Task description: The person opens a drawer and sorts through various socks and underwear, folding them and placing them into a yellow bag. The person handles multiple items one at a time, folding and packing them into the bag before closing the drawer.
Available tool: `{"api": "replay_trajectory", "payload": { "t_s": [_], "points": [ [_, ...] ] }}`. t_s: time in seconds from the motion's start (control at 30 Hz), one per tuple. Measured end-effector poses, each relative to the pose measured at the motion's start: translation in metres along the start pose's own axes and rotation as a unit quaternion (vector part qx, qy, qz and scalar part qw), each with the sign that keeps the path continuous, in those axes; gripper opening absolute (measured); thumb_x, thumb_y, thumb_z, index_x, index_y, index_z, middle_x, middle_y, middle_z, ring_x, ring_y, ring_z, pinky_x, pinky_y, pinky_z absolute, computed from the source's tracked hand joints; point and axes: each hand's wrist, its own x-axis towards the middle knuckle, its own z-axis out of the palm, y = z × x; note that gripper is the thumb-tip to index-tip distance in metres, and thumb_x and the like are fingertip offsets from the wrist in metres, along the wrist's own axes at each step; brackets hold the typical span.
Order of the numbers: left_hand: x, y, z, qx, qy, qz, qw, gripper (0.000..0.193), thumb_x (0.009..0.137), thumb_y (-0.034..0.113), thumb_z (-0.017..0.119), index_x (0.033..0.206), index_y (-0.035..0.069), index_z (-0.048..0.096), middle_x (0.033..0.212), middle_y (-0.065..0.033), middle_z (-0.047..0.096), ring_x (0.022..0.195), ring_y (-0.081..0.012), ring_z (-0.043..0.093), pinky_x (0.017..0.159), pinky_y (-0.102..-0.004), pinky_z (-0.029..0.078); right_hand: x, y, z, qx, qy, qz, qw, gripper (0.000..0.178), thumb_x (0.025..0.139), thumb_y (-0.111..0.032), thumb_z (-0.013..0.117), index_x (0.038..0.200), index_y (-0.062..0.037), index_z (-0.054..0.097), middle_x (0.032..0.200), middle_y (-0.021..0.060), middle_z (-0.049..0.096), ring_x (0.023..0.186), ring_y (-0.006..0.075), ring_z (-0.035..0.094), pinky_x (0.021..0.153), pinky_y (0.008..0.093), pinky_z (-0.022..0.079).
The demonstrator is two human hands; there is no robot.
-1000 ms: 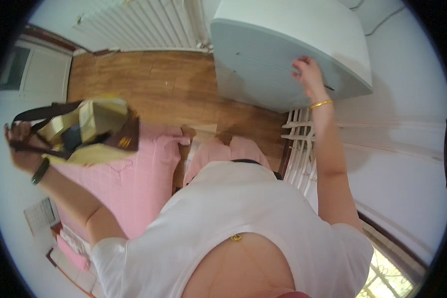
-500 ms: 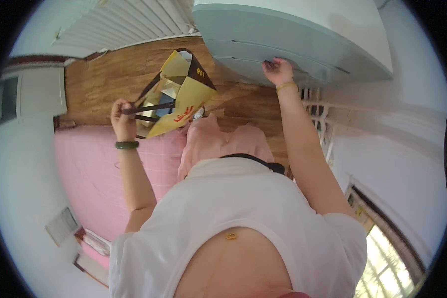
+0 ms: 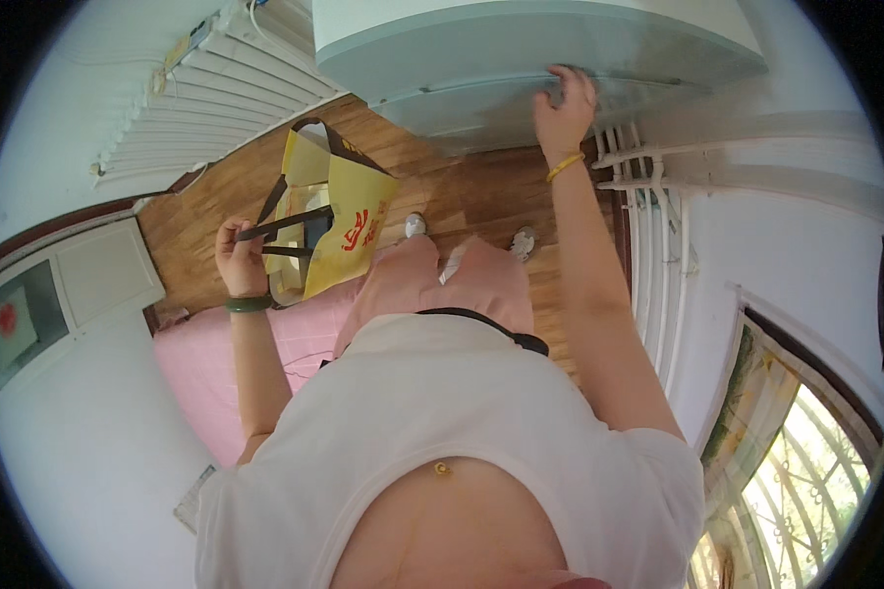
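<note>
My left hand [image 3: 239,261] is closed round the dark handles [image 3: 287,225] of a yellow tote bag [image 3: 354,211] with red markings on its side. The bag hangs with its mouth gaping, and pale and dark items inside show only in part. On the right, my right hand [image 3: 566,116] is raised to the front of a pale blue-grey chest of drawers [image 3: 481,44]. Its fingers are bent and apart, with the fingertips at the long slot along a drawer [image 3: 501,113]. Nothing shows in that hand.
A white radiator [image 3: 221,93] stands at the far left, beyond the wooden floor [image 3: 231,147]. A pink-covered bed [image 3: 206,353] lies at my left. White pipes [image 3: 653,245] run along the right wall, near a barred window [image 3: 796,481].
The view has shifted, and the chest looks nearer. My right hand has moved up to the drawer slot and its fingers have spread. My left hand still holds the bag.
</note>
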Motion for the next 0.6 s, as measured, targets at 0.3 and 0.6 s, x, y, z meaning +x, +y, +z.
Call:
{"api": "replay_trajectory", "payload": {
  "t_s": [0.3, 0.6],
  "points": [
    [0.001, -0.001, -0.006, 0.007, 0.06, 0.038, 0.997, 0.019, 0.084, -0.009, 0.058, 0.098, 0.003, 0.058, 0.086, -0.002, 0.06, 0.063, -0.0073, 0.046, 0.056, -0.0204, 0.037, -0.005, -0.024, -0.039, -0.309, -0.149, -0.139, 0.929, 0.046, 0.068, -0.01, 0.067, 0.113, -0.0175, 0.06, 0.12, 0.0034, 0.055, 0.117, 0.0279, 0.047, 0.097, 0.0447, 0.039],
    [-0.002, -0.005, -0.041, -0.031, 0.047, 0.057, 0.997, 0.018, 0.087, -0.005, 0.059, 0.103, 0.004, 0.058, 0.09, -0.004, 0.061, 0.066, -0.01, 0.049, 0.058, -0.0225, 0.04, -0.102, -0.035, -0.115, -0.246, -0.196, -0.139, 0.939, 0.048, 0.065, -0.008, 0.065, 0.112, -0.017, 0.058, 0.117, 0.0114, 0.052, 0.113, 0.0351, 0.046, 0.1, 0.0471, 0.039]
  ]
}}
